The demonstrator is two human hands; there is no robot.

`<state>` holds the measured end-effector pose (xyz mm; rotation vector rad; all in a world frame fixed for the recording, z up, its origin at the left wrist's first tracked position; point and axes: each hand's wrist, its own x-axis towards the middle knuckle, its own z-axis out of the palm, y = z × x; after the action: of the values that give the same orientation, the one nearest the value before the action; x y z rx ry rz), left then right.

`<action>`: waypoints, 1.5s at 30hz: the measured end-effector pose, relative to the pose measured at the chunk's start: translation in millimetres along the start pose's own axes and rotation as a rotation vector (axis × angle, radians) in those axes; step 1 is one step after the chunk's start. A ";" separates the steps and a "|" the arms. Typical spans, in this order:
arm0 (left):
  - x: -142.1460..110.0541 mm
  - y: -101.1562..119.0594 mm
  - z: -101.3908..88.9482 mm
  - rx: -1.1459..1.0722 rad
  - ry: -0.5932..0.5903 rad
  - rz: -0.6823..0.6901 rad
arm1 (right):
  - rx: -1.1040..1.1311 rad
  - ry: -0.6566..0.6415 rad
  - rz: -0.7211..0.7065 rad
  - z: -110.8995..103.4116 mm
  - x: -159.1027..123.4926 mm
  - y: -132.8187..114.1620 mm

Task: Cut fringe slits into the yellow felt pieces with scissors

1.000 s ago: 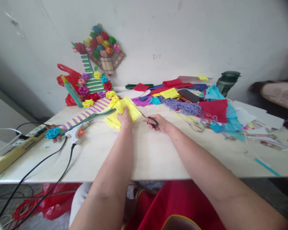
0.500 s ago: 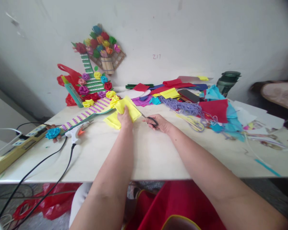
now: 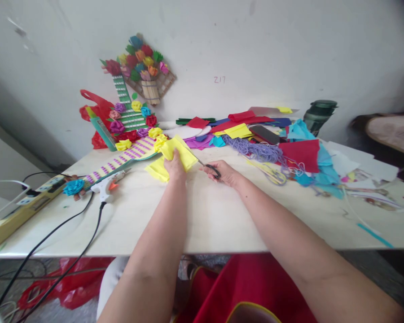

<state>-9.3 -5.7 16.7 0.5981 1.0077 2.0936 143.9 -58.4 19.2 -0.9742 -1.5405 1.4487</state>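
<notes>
My left hand (image 3: pixel 175 167) grips a piece of yellow crepe paper (image 3: pixel 185 155), thumb on top, just above the table. Part of the yellow paper spreads out to the left of the hand. Dark-handled scissors (image 3: pixel 212 170) are in my right hand (image 3: pixel 223 172), its fingers closed round the handles. Their blades point up and left to the right edge of the yellow paper; whether they are between layers of it I cannot tell. Behind the paper lies a guitar-shaped craft piece (image 3: pixel 121 158) with purple stripes and yellow paper flowers (image 3: pixel 160 142).
A glue gun (image 3: pixel 105 190) and a power strip (image 3: pixel 27 206) with trailing cords are at left. Purple yarn (image 3: pixel 254 150), a phone (image 3: pixel 265 134), coloured paper (image 3: pixel 299 154) and a dark green bottle (image 3: pixel 319 115) stand or lie at back right. Paper flowers (image 3: pixel 144 58) hang on the wall.
Almost nothing differs. The scissors and my right hand have shifted very slightly; both hands keep their hold.
</notes>
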 end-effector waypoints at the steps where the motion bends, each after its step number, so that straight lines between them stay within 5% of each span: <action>1: -0.1 0.4 0.0 0.003 0.001 -0.002 | 0.001 0.001 -0.004 -0.2 0.7 0.6; 14: -2.2 1.9 2.0 0.015 -0.015 0.002 | 0.023 0.007 0.090 5.2 -8.2 -11.0; 45: -6.9 1.9 4.0 0.072 -0.050 0.003 | 0.003 0.023 0.014 2.8 -5.9 -7.1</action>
<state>-3.1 -10.0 19.9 0.6854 1.0574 2.0421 143.5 -65.2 25.9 -0.9980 -1.5170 1.4443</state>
